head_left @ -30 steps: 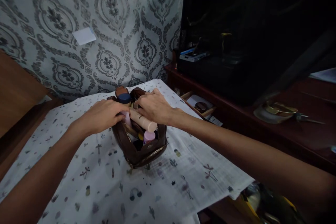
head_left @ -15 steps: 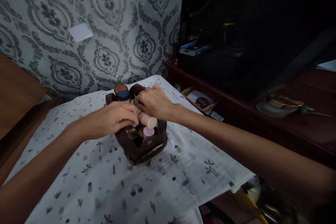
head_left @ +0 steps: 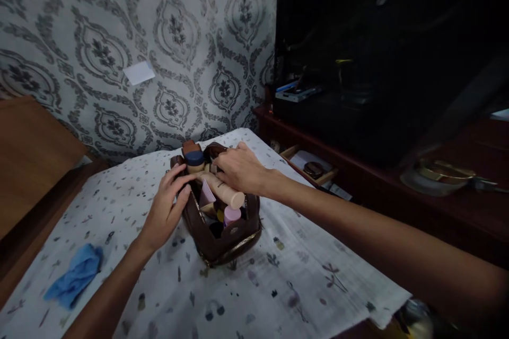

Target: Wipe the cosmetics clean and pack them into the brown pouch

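A brown zippered cosmetic bag (head_left: 199, 233) stands unzipped on the patterned cloth. A beige tube (head_left: 226, 190) lies across its top. A dark-blue-capped bottle (head_left: 194, 158) stands at its far end, and a pink-capped bottle (head_left: 232, 216) and a pale pink item (head_left: 206, 194) show inside. At the bag's left rim, my left hand (head_left: 169, 206) is open, fingers spread, with the fingertips near the beige tube and blue-capped bottle. My right hand (head_left: 242, 169) curls over the far right rim, closed on the bag; its fingertips are partly hidden.
A blue cloth (head_left: 75, 275) lies crumpled on the white printed tablecloth (head_left: 178, 302) at left. To the right stand an open small drawer (head_left: 330, 175), a dark red cabinet (head_left: 429, 212) and a large black screen (head_left: 377, 63). A patterned wall rises behind.
My left hand has drawn back left from over the bag and its fingers have spread, uncovering the pale pink item inside. My right hand stays at the rim. The view has shifted, showing the blue cloth.
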`<state>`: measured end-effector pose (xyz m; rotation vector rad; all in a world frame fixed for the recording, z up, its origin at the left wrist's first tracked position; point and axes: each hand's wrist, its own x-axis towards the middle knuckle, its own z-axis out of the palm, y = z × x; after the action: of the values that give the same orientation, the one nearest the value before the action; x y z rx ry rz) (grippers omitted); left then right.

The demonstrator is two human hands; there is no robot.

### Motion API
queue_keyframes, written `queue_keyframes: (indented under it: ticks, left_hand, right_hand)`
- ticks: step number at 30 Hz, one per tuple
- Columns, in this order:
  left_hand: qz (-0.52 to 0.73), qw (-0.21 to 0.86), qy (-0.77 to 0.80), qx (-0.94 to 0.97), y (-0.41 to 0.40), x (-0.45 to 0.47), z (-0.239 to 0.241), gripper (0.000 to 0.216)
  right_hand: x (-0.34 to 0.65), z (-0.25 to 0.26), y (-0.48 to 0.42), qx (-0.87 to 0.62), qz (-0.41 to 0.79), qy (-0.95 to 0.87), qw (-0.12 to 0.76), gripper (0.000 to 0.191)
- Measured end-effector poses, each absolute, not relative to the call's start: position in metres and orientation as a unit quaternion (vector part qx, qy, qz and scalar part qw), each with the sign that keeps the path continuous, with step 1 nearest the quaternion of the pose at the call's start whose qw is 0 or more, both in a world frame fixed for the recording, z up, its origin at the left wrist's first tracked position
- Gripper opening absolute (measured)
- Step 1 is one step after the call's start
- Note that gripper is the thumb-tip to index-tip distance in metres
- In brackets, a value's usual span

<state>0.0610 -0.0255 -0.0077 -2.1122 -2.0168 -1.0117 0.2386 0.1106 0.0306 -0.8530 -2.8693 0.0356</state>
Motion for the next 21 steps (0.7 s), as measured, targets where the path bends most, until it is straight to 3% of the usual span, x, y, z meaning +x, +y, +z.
queue_keyframes:
  ticks: [7, 12, 14, 18, 21]
  left_hand:
    - [-0.122, 0.0, -0.629, -0.768, -0.017, 0.084, 0.026, 0.043]
    - [-0.035, -0.012, -0.655, -0.755, -0.005, 0.097, 0.036, 0.024]
    - [-0.04, -0.025, -0.658, -0.751, -0.004, 0.094, 0.034, 0.027]
    - [-0.111, -0.061, -0.64, -0.758, -0.013, 0.077, 0.032, 0.052]
    - [-0.203, -0.073, -0.647, -0.731, -0.022, 0.06, 0.03, 0.053]
  right_hand:
    - [0.229, 0.049, 0.108, -0.27, -0.012, -0.963, 0.008, 0.021]
    - [0.224, 0.056, 0.105, -0.266, -0.022, -0.964, -0.003, 0.022]
    - [0.225, 0.058, 0.104, -0.266, -0.024, -0.964, 0.001, 0.024]
    - [0.232, 0.058, 0.105, -0.262, -0.022, -0.965, 0.024, 0.028]
    - [0.239, 0.056, 0.11, -0.255, -0.017, -0.964, 0.072, 0.028]
